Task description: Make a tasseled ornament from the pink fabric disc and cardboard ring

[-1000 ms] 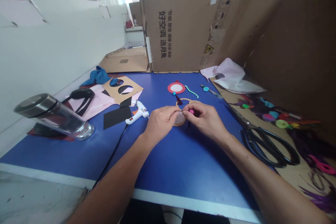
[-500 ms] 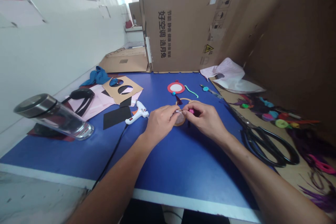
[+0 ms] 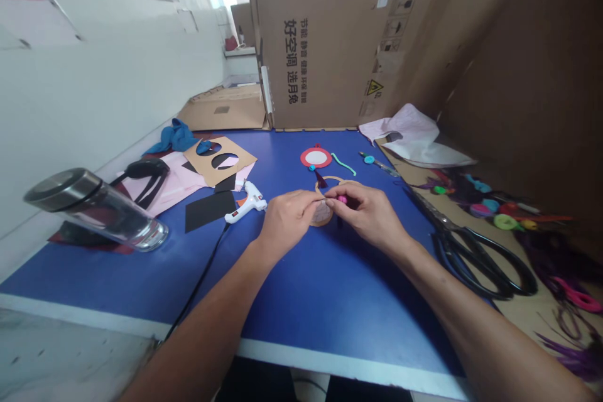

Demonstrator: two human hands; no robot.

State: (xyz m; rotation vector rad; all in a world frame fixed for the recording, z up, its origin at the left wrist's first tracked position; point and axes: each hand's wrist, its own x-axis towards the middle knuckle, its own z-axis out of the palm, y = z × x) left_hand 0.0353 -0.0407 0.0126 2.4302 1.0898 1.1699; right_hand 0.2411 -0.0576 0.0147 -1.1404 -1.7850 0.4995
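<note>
My left hand (image 3: 288,217) is closed in a pinch at the middle of the table, its fingertips nearly meeting those of my right hand (image 3: 370,212). Between them runs a thin cord (image 3: 324,198), short and hard to make out. A bright pink bead (image 3: 343,199) shows at the curled fingers of my right hand. Under the fingertips lies a round tan disc (image 3: 322,215) with faint markings, partly covered. Just behind is a tan ring (image 3: 332,178), beside a dark tassel (image 3: 321,181) with a blue bead (image 3: 311,168). A red disc with a white centre (image 3: 316,157) lies beyond.
A white glue gun (image 3: 247,202), black paper (image 3: 207,210) and a glass bottle (image 3: 108,210) stand or lie left. Large scissors (image 3: 475,257) and beads (image 3: 505,221) are on cardboard at right. A green strip (image 3: 343,164) lies behind; a big carton (image 3: 330,44) closes the back.
The fingertips of my left hand have shifted slightly, with the cord now less visible between the hands. My right hand has hardly moved.
</note>
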